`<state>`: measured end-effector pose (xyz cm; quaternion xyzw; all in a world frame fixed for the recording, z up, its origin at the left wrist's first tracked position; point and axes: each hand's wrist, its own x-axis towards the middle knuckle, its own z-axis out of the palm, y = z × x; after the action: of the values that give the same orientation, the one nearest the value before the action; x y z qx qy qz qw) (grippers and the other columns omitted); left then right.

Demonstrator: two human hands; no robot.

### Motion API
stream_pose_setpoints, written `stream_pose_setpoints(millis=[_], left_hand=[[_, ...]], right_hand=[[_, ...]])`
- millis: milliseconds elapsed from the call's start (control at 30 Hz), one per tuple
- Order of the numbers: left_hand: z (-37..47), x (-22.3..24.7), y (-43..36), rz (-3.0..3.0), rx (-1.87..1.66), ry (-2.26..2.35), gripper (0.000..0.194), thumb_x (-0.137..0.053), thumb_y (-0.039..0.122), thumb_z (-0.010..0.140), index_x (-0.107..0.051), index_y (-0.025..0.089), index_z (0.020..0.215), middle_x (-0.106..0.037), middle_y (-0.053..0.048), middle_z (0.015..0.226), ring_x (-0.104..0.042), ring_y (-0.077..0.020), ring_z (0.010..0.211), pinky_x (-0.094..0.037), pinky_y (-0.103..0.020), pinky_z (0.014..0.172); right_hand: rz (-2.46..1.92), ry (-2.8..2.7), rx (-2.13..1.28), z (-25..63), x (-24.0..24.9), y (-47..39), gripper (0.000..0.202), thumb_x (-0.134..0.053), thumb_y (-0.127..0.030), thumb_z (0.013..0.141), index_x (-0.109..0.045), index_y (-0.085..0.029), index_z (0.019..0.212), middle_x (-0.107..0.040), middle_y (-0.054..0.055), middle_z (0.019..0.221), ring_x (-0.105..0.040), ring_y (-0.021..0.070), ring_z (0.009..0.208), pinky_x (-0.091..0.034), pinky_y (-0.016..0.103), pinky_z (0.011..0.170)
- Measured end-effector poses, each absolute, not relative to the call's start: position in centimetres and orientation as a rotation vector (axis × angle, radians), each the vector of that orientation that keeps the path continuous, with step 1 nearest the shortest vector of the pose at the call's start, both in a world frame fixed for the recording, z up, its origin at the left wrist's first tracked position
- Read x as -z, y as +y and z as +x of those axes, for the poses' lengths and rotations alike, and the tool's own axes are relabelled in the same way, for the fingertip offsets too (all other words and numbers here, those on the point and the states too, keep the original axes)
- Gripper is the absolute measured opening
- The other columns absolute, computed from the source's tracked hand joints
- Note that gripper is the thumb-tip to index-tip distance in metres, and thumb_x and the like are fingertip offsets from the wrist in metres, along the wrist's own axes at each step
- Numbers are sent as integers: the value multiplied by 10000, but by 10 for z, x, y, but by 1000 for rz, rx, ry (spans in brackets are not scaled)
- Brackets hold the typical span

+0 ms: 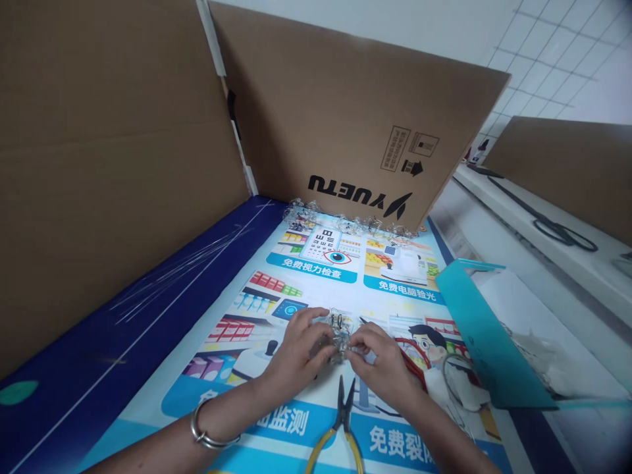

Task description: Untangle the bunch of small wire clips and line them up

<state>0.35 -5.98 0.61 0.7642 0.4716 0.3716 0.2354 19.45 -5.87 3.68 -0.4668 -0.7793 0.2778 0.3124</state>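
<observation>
Between my two hands is a small cluster of clear or silvery bits that looks like bent thin wire (338,324). My left hand (301,349) holds it from the left, fingers curled and thumb underneath. From the right, my right hand (385,365) pinches at its edge with thumb and forefinger. Pliers with yellow handles (340,428) lie just below, jaws apart and pointing at my hands. A tool with red handles (415,367) is partly hidden behind my right hand. Beside it lies a loop of wire (455,375).
Thin straight strands (172,271) lie on the blue edge at left. Similar wire clusters (353,225) line the foot of the cardboard panel (316,99). A teal-sided box (494,342) holding clear material stands right. Black scissors (563,232) lie on a white ledge.
</observation>
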Motion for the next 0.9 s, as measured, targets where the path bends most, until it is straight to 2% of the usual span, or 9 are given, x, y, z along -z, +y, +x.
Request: stream_pose_setpoints(millis=[133, 300, 533, 700, 900], left_hand=[[4, -10, -61, 2095, -1027, 1325, 99, -517, 213, 795, -558, 221, 885, -497, -60, 971, -432, -233, 988, -393, -388, 847], [5, -13, -62, 2029, -1042, 1144, 120, -422, 175, 831, -532, 202, 871, -511, -46, 843, -488, -184, 833, -430, -308, 724], [10, -17, -67, 2130, -996, 1181, 87, -516, 201, 782, -558, 186, 857, -520, -59, 845, -492, -195, 821, -426, -326, 714], [10, -15, -67, 2098, -992, 1155, 116, -482, 173, 808, -587, 193, 853, -514, -58, 843, -490, -191, 835, -426, -322, 714], [6, -14, -63, 1963, -1028, 1013, 137, -458, 260, 844, -559, 185, 792, -497, -55, 846, -484, -186, 843, -431, -320, 733]], right_hand=[[-1248, -1883, -895, 193, -31, -57, 64, -580, -132, 721, -576, -192, 741, -537, 3, 751, -517, 125, 669, -434, 237, 616], [-1246, -1695, -1082, 192, -22, -58, 49, -627, -180, 711, -606, -185, 755, -553, 3, 771, -533, 124, 681, -442, 236, 621], [-1204, -1586, -1184, 191, -18, -59, 76, -658, -221, 700, -629, -182, 759, -569, 13, 784, -547, 138, 712, -450, 239, 625], [-1179, -1561, -1237, 190, -24, -58, 66, -650, -231, 708, -633, -178, 742, -573, 18, 782, -550, 144, 727, -449, 247, 640], [-1157, -1541, -1273, 192, -26, -59, 77, -652, -241, 713, -622, -178, 744, -557, 4, 769, -537, 132, 707, -437, 241, 630]])
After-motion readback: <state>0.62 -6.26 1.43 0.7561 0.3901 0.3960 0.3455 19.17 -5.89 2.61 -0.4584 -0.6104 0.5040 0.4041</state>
